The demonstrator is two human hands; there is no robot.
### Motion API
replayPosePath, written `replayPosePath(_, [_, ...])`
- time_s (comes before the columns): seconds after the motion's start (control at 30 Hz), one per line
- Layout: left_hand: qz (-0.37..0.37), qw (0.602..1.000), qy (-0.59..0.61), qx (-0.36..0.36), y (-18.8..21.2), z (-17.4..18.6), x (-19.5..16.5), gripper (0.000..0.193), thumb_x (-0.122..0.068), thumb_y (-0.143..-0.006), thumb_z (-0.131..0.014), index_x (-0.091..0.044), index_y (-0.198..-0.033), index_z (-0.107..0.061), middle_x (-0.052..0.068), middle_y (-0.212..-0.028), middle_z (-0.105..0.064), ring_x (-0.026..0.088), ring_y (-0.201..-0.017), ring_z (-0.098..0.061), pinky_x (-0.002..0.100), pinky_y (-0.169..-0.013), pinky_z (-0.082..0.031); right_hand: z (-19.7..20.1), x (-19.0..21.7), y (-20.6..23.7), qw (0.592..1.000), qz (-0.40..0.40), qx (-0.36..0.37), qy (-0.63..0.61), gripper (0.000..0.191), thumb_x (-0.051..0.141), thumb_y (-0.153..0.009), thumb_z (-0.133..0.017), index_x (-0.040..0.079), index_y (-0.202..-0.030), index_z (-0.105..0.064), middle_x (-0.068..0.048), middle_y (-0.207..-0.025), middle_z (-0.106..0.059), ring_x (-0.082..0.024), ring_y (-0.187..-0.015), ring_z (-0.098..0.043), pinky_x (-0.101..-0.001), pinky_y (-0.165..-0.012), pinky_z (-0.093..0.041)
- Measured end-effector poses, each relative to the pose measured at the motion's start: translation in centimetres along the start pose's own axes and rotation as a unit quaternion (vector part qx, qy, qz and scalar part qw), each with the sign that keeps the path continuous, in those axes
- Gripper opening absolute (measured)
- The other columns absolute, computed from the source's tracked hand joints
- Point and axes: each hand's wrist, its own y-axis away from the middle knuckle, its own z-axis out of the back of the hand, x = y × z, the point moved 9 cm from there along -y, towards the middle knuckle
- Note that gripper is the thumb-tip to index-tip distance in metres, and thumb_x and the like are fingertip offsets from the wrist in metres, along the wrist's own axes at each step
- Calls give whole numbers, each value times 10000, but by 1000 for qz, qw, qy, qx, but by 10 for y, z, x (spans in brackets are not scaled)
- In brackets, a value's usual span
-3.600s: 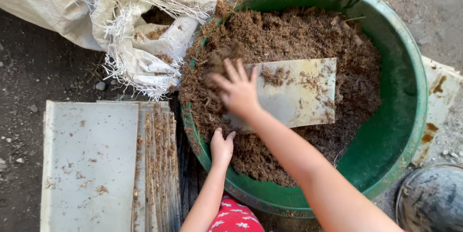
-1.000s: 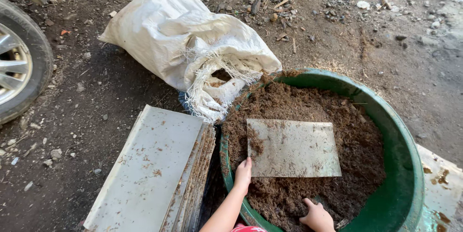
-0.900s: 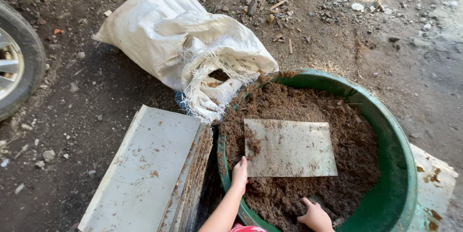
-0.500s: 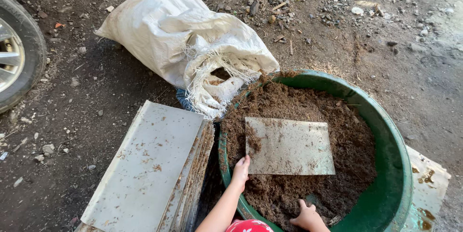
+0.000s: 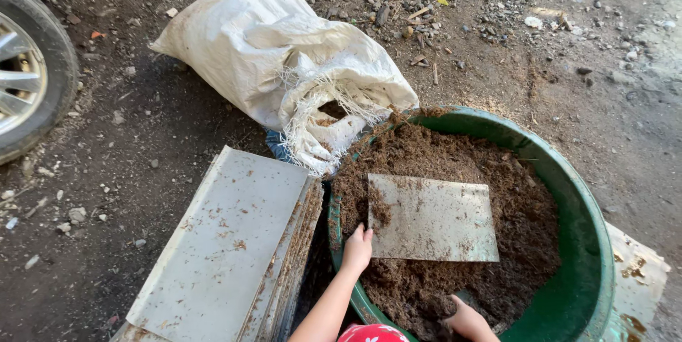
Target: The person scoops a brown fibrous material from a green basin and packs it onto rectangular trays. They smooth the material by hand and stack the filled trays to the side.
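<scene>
Head view, looking down on bare, stony ground. A large round green basin [image 5: 579,200] occupies the lower right and is filled with dark brown fibrous soil [image 5: 455,157], heaped highest toward its far-left rim. A flat, pale rectangular sheet [image 5: 437,218], smeared with dirt, lies on top of the soil near the middle of the basin, roughly level.

The left hand [image 5: 357,246] is at the near-left corner of the sheet, just inside the basin's rim. Its fingers are curled against the sheet's edge and touch it; whether they actually clamp the edge cannot be told from this angle. The forearm comes up from the bottom of the frame over the rim.

The right hand [image 5: 465,317] is low in the basin, near the bottom edge of the frame, pressed into the soil just below the sheet and apart from it. The fingers are partly buried, so it cannot be told whether they are spread or closed.

A patch of red patterned fabric [image 5: 373,333] shows at the bottom edge between the two arms.

To the left of the basin, a stack of similar flat pale sheets [image 5: 234,242] leans close against its outer wall. Behind the basin lies a white woven sack [image 5: 263,51] on its side, its frayed open mouth touching the far-left rim. A car wheel [image 5: 28,79] stands at the left edge, well apart
</scene>
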Motion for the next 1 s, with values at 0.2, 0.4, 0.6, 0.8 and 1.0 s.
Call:
replayPosePath(0.2, [23,995,93,7,-7,-22,16,583,-439,-1067,-399,-53,-1502,-445,166,-1440,-601,332,-1311,-589,412,-1100,-461,-6,24,-4,867,96,144,-467,938,213,-667,-849,129,-1503,-432,-193,-1318,-670,-306,-1126,-657,-448,-931,-571])
replayPosePath(0.4, [0,1000,0,-11,4,-20,9,551,-403,-1082,-364,-74,-1522,-414,164,-1447,-575,344,-1318,-563,431,-1097,-451,30,66,4,793,37,125,-595,989,271,-644,-838,137,-1534,-429,-273,-1332,-596,-424,-1186,-609,-544,-910,-593])
replayPosePath(0.6, [12,999,13,-50,-5,-16,18,475,-324,-1064,-400,-66,-1442,-528,193,-1360,-640,368,-1255,-606,429,-1051,-486,117,163,6,905,203,-126,-353,963,512,-784,-765,254,-1581,-289,-222,-1555,-401,-422,-1424,-433,-562,-1113,-422])
replayPosePath(0.8, [-42,993,91,-55,-12,-26,38,384,-226,-1057,-461,-15,-1358,-571,201,-1295,-676,352,-1184,-646,410,-997,-486,86,236,29,832,267,-485,37,589,599,-929,-597,444,-1487,-490,-92,-1705,-249,-440,-1556,-191,-716,-1168,-130])
replayPosePath(1.0, [-47,994,98,-19,-17,-39,58,319,-129,-1023,-527,2,-1291,-642,139,-1200,-746,208,-988,-683,320,-848,-504,83,179,-52,876,222,-423,68,485,474,-962,-556,342,-1429,-563,-85,-1698,-252,-367,-1555,-159,-667,-1217,-38])
